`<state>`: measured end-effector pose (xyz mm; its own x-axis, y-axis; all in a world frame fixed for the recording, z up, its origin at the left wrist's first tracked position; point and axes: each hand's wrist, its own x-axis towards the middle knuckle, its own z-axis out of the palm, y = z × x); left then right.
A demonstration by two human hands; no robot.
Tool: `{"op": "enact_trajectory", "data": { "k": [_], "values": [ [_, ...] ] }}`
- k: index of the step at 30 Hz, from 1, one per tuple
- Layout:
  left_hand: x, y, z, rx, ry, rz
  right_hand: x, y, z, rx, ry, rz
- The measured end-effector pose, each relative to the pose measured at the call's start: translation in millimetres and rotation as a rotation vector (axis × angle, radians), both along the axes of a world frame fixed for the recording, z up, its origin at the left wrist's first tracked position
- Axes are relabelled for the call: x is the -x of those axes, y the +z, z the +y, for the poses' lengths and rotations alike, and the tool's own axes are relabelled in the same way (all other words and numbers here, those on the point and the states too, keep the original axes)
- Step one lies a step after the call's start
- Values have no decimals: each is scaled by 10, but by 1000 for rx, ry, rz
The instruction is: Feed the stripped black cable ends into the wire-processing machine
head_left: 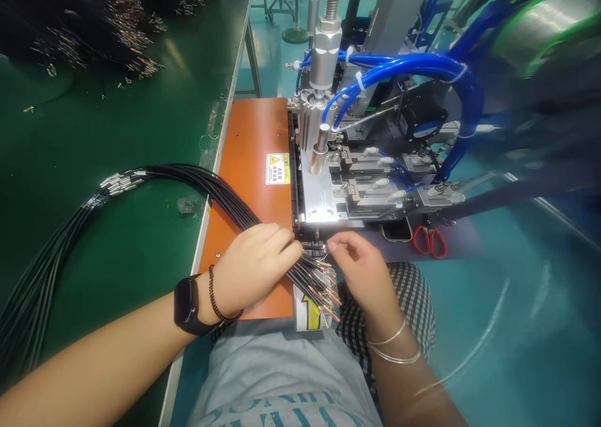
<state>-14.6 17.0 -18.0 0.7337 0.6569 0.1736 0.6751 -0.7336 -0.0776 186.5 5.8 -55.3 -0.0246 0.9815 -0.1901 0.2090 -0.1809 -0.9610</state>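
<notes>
A bundle of black cables [188, 186] runs from the green bench across the orange plate [256, 145] to my lap. Their stripped ends [322, 286] show orange and bare wire tips. My left hand [256, 267] is closed round the bundle just behind those ends; a black watch and a bead bracelet are on that wrist. My right hand [364, 270] pinches one thin wire end between thumb and forefinger, close to the front edge of the machine [328, 189]. Two thin bangles sit on the right wrist.
The machine has a silver cylinder [326, 51], blue air hoses [408, 67] and a metal base plate. Red-handled scissors [429, 239] lie to its right. A heap of dark cables [107, 26] sits at the far left of the green bench [94, 133]. A yellow warning label [277, 168] is on the orange plate.
</notes>
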Motion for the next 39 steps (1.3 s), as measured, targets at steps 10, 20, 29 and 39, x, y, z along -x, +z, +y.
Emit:
{"op": "enact_trajectory", "data": {
  "k": [10, 20, 29, 39],
  "values": [
    [-85, 61, -150, 44, 80, 71, 57, -169, -37, 131, -76, 200],
    [-100, 160, -186, 96, 68, 116, -64, -195, -133, -326, 25, -352],
    [-21, 146, -97, 31, 50, 63, -408, 129, -427, -268, -198, -187],
    [-18, 160, -117, 34, 33, 48, -63, 479, -855, -498, 98, -307]
  ]
}}
